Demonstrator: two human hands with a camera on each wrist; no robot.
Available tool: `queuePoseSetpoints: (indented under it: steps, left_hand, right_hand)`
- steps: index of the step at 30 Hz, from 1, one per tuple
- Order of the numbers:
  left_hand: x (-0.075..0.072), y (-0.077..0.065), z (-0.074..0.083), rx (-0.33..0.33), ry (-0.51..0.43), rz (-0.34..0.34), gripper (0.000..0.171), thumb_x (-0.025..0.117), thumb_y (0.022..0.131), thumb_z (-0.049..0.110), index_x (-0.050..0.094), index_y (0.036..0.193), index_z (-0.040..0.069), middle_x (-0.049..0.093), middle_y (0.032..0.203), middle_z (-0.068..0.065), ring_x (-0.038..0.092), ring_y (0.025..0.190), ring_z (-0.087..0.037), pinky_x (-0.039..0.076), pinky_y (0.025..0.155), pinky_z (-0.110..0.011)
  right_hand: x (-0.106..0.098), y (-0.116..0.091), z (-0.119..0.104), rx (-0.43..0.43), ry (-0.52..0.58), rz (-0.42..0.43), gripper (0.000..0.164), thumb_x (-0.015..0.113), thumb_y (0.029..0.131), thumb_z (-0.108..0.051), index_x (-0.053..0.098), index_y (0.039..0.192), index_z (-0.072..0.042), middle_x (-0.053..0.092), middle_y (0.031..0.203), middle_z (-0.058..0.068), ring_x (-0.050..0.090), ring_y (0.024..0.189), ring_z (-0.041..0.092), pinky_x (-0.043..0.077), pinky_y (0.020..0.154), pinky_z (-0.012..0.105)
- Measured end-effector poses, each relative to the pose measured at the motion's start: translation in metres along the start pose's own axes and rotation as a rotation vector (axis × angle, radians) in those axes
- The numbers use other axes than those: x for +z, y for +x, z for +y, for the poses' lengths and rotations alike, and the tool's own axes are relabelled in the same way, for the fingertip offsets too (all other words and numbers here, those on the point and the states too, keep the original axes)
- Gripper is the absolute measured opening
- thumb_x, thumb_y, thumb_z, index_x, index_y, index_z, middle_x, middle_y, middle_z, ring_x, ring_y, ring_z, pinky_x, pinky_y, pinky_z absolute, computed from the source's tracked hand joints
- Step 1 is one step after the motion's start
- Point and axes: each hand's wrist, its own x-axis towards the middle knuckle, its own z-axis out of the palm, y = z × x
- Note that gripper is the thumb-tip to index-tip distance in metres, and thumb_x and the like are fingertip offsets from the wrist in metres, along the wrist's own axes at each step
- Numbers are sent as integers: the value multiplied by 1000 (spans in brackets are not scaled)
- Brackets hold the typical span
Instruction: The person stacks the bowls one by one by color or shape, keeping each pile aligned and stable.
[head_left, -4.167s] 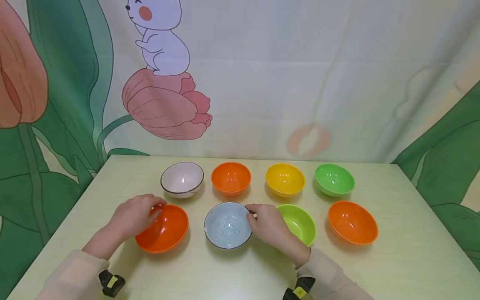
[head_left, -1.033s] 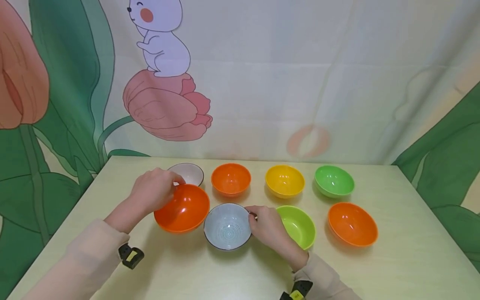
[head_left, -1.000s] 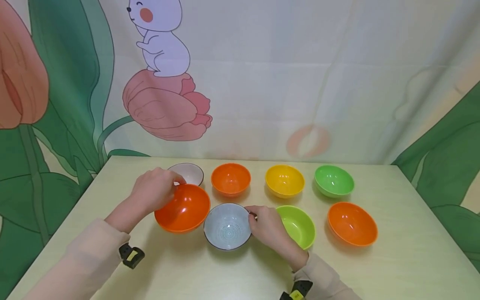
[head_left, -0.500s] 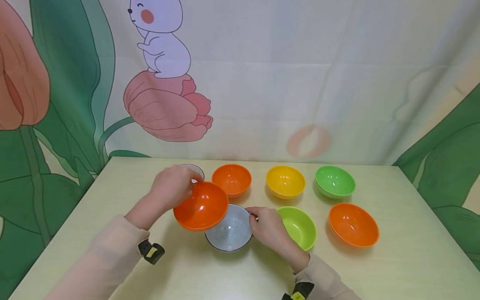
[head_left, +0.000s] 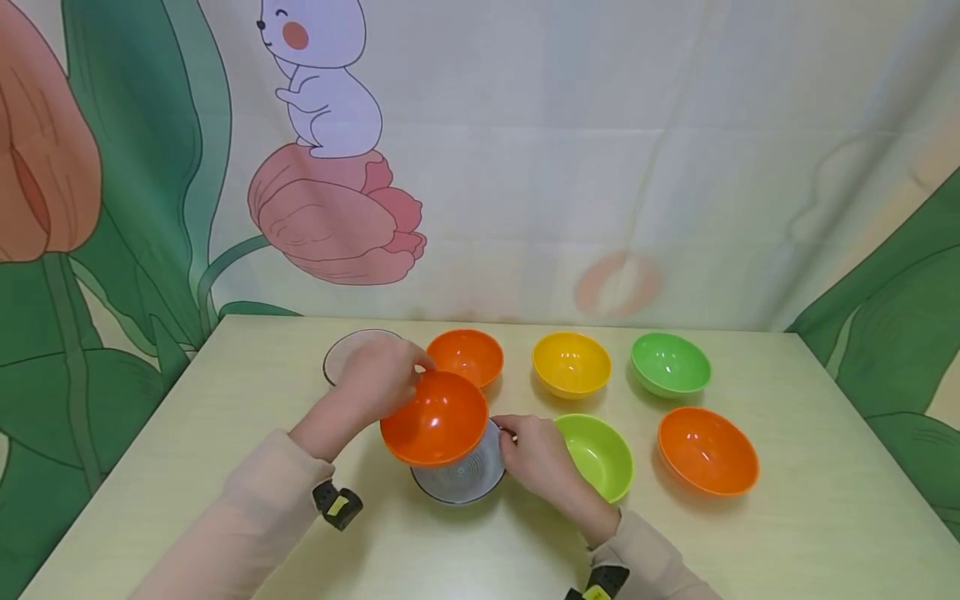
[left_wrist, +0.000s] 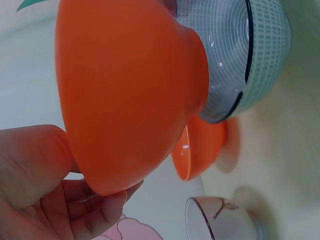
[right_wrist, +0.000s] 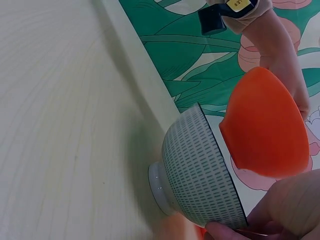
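Note:
My left hand (head_left: 378, 379) pinches the rim of a glossy orange bowl (head_left: 435, 421), thumb and fingers on its far left side. The orange bowl is raised above the grey-blue bowl (head_left: 461, 479) and covers its back left part in the head view. In the right wrist view, the patterned bowl (right_wrist: 200, 167) stands on its foot on the table, with the orange bowl (right_wrist: 265, 125) over its dark rim. My right hand (head_left: 542, 454) pinches the grey-blue bowl's right rim. In the left wrist view, the orange bowl's underside (left_wrist: 125, 95) fills much of the picture.
Along the back stand a white dark-rimmed bowl (head_left: 348, 350), a smaller orange bowl (head_left: 468, 354), a yellow bowl (head_left: 572, 365) and a green bowl (head_left: 670, 365). A lime bowl (head_left: 600, 458) sits right beside my right hand, with another orange bowl (head_left: 707, 450) farther right.
My left hand has lifted the orange bowl from the left of the table and carried it rightward over the grey-blue bowl. My right hand has stayed at that bowl's rim.

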Motion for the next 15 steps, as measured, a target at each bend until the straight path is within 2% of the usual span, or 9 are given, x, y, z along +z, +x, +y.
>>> queuePoseSetpoints:
  steps: [2,6,10,15]
  left_hand:
    - [2,1,2,-2,-9,-2,26,62,80,4,73,101,15,67,89,-3,51,72,-18,45,54,-23]
    - [5,2,6,-7,-33,-13,27,61,80,2,73,101,15,67,89,-2,49,69,-18,43,51,-21]
    - [8,3,9,-3,-46,-19,27,61,79,1,73,99,16,67,92,-3,50,68,-18,44,52,-22]
    - [14,4,11,-2,-70,-37,27,62,79,0,73,98,16,68,92,-2,52,68,-17,45,52,-21]
  right_hand:
    - [0,-1,0,-5,6,0,26,52,83,-1,70,103,-1,62,66,2,44,51,8,34,42,17]
    - [-1,-1,0,39,46,-38,26,51,86,-3,68,106,-2,55,57,-2,43,45,7,34,40,17]
    - [-2,-1,-1,75,81,-70,26,50,88,-5,67,107,-1,57,58,-2,45,44,7,37,40,18]
    - [-2,0,0,63,62,-60,24,51,88,-6,68,104,-2,57,59,-2,45,46,7,38,41,18]
